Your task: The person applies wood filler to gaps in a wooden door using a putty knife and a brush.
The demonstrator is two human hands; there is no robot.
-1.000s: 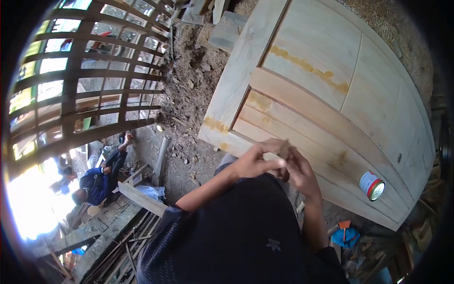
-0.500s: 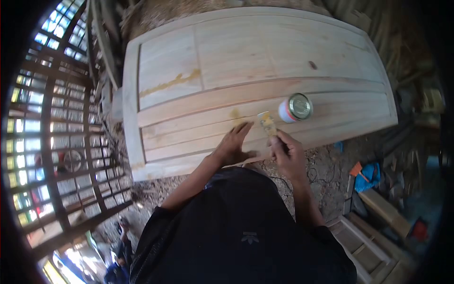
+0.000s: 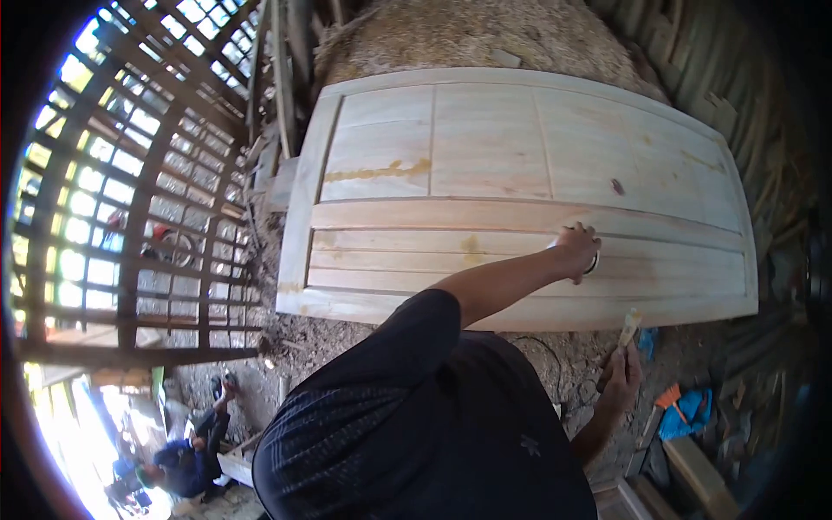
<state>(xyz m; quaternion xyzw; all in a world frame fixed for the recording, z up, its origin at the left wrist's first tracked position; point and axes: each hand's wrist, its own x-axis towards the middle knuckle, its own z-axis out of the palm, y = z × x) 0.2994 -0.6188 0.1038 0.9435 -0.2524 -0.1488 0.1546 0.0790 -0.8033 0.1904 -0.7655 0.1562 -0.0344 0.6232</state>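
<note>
My left hand [image 3: 575, 251] reaches over the wooden door panel [image 3: 494, 212] with its fingers curled over the top of a can [image 3: 594, 262], which it mostly hides. Past the panel's near edge, my right hand [image 3: 620, 373] grips a putty knife [image 3: 630, 324] with its blade pointing up. Yellowish filler [image 3: 379, 171] streaks the upper left part of the panel, and a fainter patch [image 3: 471, 249] lies on the lower boards. A dark knot [image 3: 617, 186] shows on the right half.
Wooden lattice [image 3: 147, 199] stands at the left. Another person [image 3: 186, 464] sits at the lower left. A blue bag [image 3: 686, 413], an orange brush-like object [image 3: 669, 397] and timber [image 3: 700, 475] lie at the lower right. Shavings [image 3: 468, 39] cover the ground behind the panel.
My left hand has moved right from the boards onto the can. My right hand, with the putty knife, has moved right and back off the panel. The view has shifted.
</note>
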